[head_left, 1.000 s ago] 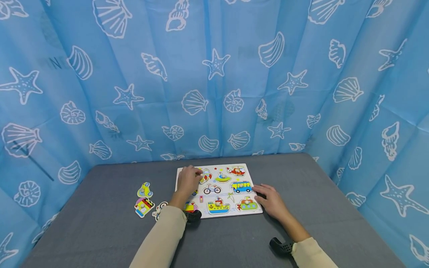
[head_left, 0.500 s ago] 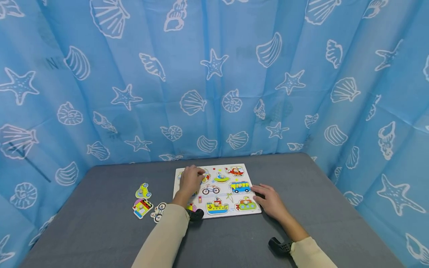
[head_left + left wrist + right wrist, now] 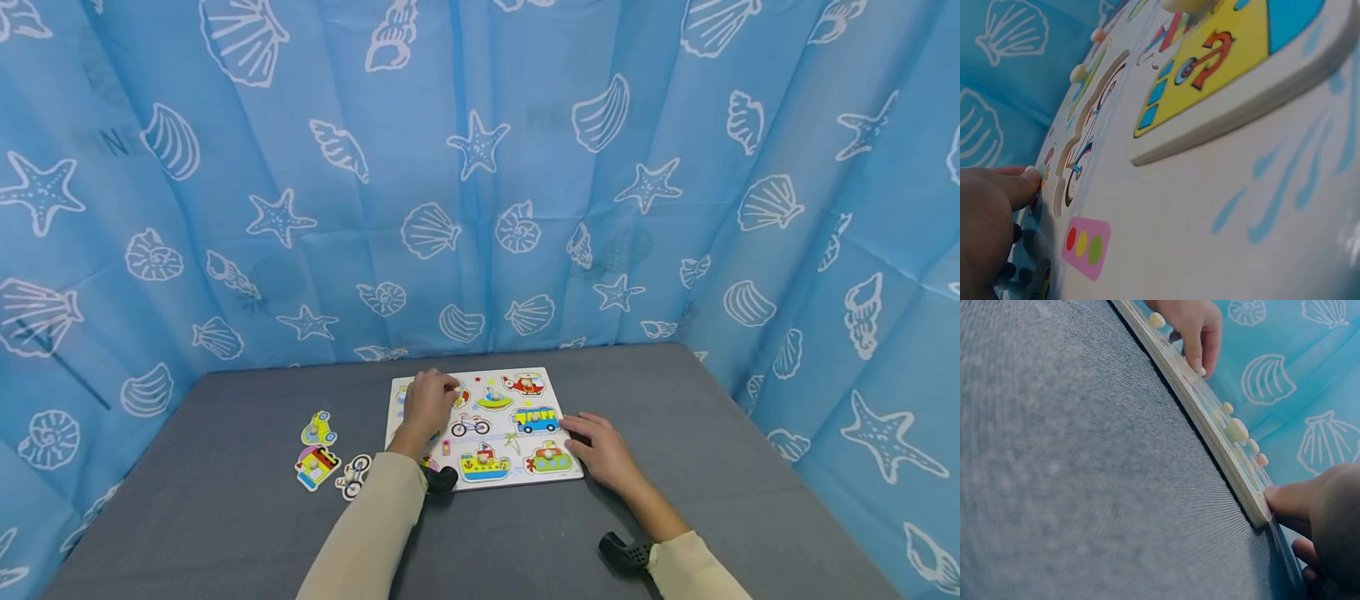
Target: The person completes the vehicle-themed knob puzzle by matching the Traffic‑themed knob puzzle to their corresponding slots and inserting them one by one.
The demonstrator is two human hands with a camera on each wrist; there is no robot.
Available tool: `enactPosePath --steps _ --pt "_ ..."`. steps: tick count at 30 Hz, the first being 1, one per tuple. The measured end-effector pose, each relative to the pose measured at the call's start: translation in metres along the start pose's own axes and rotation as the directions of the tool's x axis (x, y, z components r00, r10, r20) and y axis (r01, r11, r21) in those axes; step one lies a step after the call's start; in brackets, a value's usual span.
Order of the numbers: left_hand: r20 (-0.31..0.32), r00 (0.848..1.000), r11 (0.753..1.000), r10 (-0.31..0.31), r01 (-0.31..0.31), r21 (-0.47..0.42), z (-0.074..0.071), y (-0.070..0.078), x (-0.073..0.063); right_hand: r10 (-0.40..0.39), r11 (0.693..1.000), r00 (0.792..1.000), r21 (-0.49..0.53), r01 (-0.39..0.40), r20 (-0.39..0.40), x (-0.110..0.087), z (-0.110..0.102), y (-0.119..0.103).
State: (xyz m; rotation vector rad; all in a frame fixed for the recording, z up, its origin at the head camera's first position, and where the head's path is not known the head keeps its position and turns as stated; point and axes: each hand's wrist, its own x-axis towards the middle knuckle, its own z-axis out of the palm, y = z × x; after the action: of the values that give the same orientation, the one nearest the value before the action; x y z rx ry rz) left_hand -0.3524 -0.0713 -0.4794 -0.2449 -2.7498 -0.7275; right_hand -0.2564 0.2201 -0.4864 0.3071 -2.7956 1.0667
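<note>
A white wooden peg puzzle board [image 3: 491,442] with vehicle pictures lies on the grey table. My left hand [image 3: 427,402] reaches over its upper left part. Thumb and fingers pinch the small knob of a red and yellow puzzle piece [image 3: 462,396], mostly hidden behind the hand; it looks like a rocket. In the right wrist view, the left hand [image 3: 1194,331] shows its fingertips at a knob on the board. My right hand [image 3: 606,450] rests against the board's right edge, fingers relaxed and touching the side. A bicycle recess [image 3: 471,426] shows its printed picture.
Left of the board lie a yellow-green car piece [image 3: 318,428], a train-like piece [image 3: 317,467] and a motorcycle-like piece [image 3: 353,477] partly behind the left sleeve. Bus [image 3: 536,419], boat [image 3: 484,463], submarine [image 3: 548,457], helicopter [image 3: 524,384] and saucer [image 3: 495,399] pieces sit on the board.
My left hand has shifted slightly right over the puzzle piece, covering more of it. The right hand stays at the board's edge. The whole view has moved slightly.
</note>
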Motion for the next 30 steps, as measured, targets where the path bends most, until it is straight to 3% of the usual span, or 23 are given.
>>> enactPosePath --steps 14,23,30 --pt "-0.012 1.0 1.0 -0.01 0.01 0.005 -0.006 -0.008 0.0 -0.005 1.0 1.0 0.02 0.005 0.001 0.001 -0.001 -0.001" --pt "-0.02 0.999 0.995 0.032 -0.033 -0.091 -0.026 -0.009 -0.009 -0.009 1.0 1.0 0.015 0.009 0.004 0.0 0.0 0.001" --pt "-0.054 0.997 0.992 0.046 -0.053 -0.118 -0.036 -0.015 -0.02 0.0 1.0 1.0 0.011 0.0 0.004 0.0 -0.001 0.003"
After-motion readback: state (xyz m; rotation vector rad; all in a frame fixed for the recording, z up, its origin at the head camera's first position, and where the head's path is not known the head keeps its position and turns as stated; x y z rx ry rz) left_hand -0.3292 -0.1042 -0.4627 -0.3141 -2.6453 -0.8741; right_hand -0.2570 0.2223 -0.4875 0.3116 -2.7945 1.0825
